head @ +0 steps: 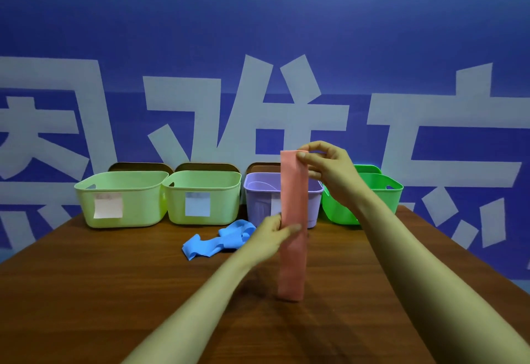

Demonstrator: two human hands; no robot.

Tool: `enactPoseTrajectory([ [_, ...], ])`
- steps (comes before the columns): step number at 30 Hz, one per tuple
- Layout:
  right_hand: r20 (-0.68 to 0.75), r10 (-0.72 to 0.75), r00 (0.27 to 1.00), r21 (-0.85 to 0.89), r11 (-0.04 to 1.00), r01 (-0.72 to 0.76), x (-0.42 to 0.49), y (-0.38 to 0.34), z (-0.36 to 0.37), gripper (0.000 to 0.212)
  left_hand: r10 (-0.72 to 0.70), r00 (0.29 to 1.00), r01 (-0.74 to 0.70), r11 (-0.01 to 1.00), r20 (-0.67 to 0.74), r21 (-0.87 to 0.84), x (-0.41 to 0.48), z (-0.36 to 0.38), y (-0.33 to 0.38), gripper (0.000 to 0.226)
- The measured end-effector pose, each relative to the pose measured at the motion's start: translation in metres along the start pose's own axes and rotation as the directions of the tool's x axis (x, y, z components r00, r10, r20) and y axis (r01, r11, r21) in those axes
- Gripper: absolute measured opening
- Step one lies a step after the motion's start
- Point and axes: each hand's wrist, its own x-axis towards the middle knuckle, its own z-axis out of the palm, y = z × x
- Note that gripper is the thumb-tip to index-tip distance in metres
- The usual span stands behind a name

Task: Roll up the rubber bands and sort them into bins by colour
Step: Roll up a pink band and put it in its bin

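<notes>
Forearms (pixel 200 306) out over table (pixel 100 277): right hand (pixel 329 168) pinches top of pink band (pixel 294 200), left hand (pixel 272 237) pinches its middle; it hangs upright before purple bin (pixel 258 200). Advice: align edges, roll tight.

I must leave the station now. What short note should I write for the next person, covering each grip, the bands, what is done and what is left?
Left grip pinches the pink band at its middle; right grip pinches its top end. The band hangs upright and unrolled, lower end down at the table.
Blue band lies crumpled on the table in front of the bins.
Done: no rolled band is visible; the insides of the bins are mostly hidden.
Left: roll pink and blue, and bin each by colour.
</notes>
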Motion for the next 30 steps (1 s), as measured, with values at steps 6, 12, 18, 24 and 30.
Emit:
enactPoseTrajectory([
  [6, -0.003, 0.029, 1.000, 0.024, 0.999, -0.029, -0.009, 0.000, -0.006, 0.004, -0.129, 0.972, 0.160, 0.976, 0.198, -0.149, -0.050, 0.012, -0.014, 0.020],
  [12, -0.004, 0.292, 0.956, 0.096, 0.952, -0.290, -0.001, 0.078, -0.001, 0.014, -0.383, 0.891, 0.401, 0.916, 0.244, -0.025, -0.040, -0.002, -0.039, 0.105],
  [18, -0.188, 0.491, 0.851, -0.202, 0.828, -0.523, -0.017, 0.218, -0.011, 0.021, -0.412, 0.883, 0.423, 0.906, -0.227, 0.001, 0.007, -0.018, -0.097, 0.071],
  [24, -0.224, 0.323, 0.919, -0.316, 0.868, -0.382, -0.002, 0.254, -0.016, 0.013, -0.321, 0.892, 0.363, 0.928, -0.319, 0.082, 0.058, -0.005, -0.122, 0.051],
  [30, -0.110, 0.299, 0.948, -0.207, 0.926, -0.316, -0.005, 0.263, -0.026, 0.005, -0.308, 0.921, 0.317, 0.948, -0.239, 0.000, 0.090, -0.006, -0.137, 0.047],
])
